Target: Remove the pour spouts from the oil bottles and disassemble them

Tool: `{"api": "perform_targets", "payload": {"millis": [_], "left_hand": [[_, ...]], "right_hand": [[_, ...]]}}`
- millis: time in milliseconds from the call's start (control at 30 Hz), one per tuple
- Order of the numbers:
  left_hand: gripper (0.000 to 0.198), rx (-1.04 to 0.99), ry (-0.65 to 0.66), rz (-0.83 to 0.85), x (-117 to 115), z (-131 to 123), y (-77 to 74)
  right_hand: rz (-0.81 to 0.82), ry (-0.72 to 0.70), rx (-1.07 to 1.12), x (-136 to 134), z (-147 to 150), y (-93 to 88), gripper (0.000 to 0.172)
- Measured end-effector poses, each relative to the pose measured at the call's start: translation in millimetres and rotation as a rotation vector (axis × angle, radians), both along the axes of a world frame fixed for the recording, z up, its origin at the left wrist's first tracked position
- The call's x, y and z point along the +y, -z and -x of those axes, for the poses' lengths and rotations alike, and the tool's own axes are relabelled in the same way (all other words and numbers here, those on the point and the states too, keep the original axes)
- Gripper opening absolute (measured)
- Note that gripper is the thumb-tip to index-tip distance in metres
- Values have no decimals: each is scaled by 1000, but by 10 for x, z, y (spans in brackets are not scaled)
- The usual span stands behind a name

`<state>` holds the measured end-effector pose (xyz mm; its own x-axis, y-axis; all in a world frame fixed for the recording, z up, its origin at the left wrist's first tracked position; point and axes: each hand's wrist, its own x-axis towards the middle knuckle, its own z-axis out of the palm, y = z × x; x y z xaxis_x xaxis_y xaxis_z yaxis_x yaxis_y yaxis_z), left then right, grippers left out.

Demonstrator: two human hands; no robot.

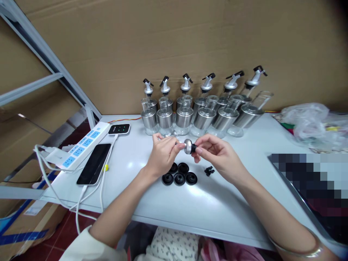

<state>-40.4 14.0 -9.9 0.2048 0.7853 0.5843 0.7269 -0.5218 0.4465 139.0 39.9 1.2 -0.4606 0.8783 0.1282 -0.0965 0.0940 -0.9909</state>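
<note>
My left hand [162,154] and my right hand [217,154] meet above the white table [217,203], both pinching a small silver pourer cap [188,146] with a black part on its right end. Below them lie several black round rubber seals [179,177]. A few small black pieces [209,170] sit just right of the seals. Behind my hands stand two rows of glass bottles with steel bands [185,117]; the back ones carry silver spouts with black levers [207,82].
A black phone [94,164] on a white cable lies at the left, beside a white power strip [81,145] and a small black device with green lights [119,129]. Crumpled clear plastic bags [312,123] lie at the right. A cardboard wall [190,43] backs the table.
</note>
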Motion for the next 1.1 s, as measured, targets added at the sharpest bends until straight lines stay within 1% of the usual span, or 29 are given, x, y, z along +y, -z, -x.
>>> {"api": "perform_targets", "payload": {"millis": [167,300,467,667,767,900,1000,1100], "left_hand": [[58,-83,8,145,-17,-35,-5],[60,-133,24,206,-14,-43,2],[63,-207,32,277,-4,-44,2],[62,-225,22,272,10,-44,-3],[62,-188,16,256,10,-38,1],[61,-151,23,252,3,-42,10],[59,-184,40,288,2,-50,20],[58,-259,52,362,10,-40,12]], "right_hand": [[-59,21,-36,3,-16,-11,32],[-79,26,-74,-11,-14,-22,34],[-80,42,-61,-23,-10,-9,30],[-33,-44,23,22,-48,58,23],[5,-58,39,31,-43,59,25],[47,-84,-31,13,-10,20,30],[45,-76,-48,-7,10,0,31],[7,-53,-63,-28,25,11,31]]}}
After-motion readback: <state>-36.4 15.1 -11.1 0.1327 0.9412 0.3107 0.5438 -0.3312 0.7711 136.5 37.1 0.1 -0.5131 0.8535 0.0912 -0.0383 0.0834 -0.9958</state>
